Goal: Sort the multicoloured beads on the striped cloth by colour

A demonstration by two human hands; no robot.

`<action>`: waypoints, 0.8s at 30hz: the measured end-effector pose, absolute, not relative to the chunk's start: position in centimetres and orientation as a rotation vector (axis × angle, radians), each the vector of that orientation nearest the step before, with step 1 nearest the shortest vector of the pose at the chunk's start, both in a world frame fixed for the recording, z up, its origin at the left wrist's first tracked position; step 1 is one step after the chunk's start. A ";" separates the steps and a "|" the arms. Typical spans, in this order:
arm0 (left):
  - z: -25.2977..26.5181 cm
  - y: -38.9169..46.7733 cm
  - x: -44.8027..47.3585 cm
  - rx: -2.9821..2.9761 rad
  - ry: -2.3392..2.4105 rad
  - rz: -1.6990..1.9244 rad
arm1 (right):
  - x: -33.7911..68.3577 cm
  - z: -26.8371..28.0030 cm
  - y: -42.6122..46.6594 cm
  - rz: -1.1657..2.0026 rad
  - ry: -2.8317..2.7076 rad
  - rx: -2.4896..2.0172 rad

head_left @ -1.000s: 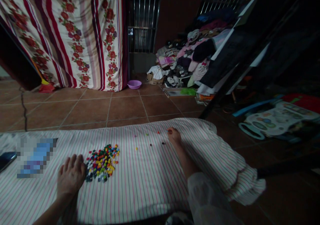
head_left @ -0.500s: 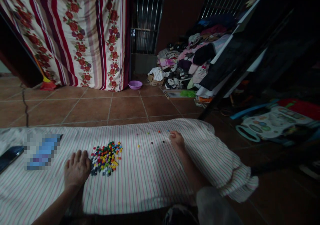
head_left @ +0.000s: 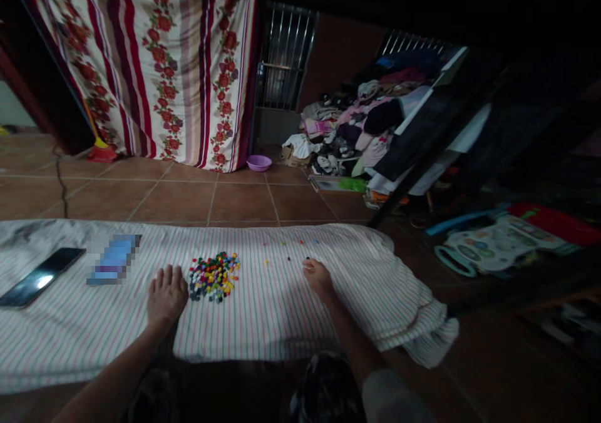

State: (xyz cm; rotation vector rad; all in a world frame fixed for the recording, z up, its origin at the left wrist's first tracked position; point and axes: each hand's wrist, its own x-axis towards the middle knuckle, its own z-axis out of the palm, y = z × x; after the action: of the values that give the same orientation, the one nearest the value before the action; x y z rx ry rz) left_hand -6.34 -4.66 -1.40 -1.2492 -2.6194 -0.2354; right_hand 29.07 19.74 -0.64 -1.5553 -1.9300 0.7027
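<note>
My left hand point(head_left: 168, 293) lies flat on the striped cloth point(head_left: 244, 329), fingers stretched out, just left of a heap of small multicoloured pieces point(head_left: 213, 276), perhaps beads or tiny blocks. On the right, my right hand point(head_left: 318, 276) has its fingers drawn together just below a dark piece point(head_left: 308, 258). Whether the fingertips touch it or hold anything is too small to see. Other single pieces lie spread beyond the heap: a yellow piece point(head_left: 267, 261), another dark piece point(head_left: 288, 258), a green piece point(head_left: 282, 243), a red piece point(head_left: 301, 241) and a blue piece point(head_left: 316, 241).
A black phone point(head_left: 44, 276) and a blurred-out blue item point(head_left: 114, 260) lie on the cloth's left side. Beyond it, on the tiled floor, stand a purple basin point(head_left: 259, 163) and a clothes pile point(head_left: 352, 116). A toy panel point(head_left: 488, 241) sits at the right.
My right hand has drawn back from the blue piece to below a dark piece, leaving the blue one on the cloth. My left hand stays beside the heap. The whole view has shifted.
</note>
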 end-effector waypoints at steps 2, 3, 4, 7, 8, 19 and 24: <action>-1.6 -5.1 -6.3 -1.297 -2.655 -0.255 | 28.1 -0.4 18.3 0.726 -1.988 -1.539; -1.7 -5.4 -6.2 -1.315 -2.666 -0.268 | 27.5 -0.3 17.6 0.745 -2.021 -1.523; -1.9 -5.6 -6.1 -1.321 -2.675 -0.278 | 26.9 -0.2 17.0 0.766 -2.052 -1.503; -2.1 -6.4 -5.5 -1.279 -2.691 -0.270 | 25.1 -0.3 15.2 0.840 -2.144 -1.414; -2.2 -6.6 -5.3 -1.276 -2.691 -0.264 | 24.5 -0.3 14.7 0.867 -2.170 -1.384; -1.9 -7.9 -3.6 -1.278 -2.645 -0.338 | 17.0 0.1 9.9 1.047 -2.411 -1.096; -2.0 -7.8 -3.6 -1.266 -2.616 -0.326 | 14.7 -0.3 9.9 0.968 -2.452 -1.063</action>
State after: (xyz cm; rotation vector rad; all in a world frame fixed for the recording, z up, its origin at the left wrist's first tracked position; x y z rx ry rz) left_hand -3.56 -7.80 -1.99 -1.2664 -2.6162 -0.3259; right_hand 14.66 9.92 -0.34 -1.0626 -2.4518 0.9685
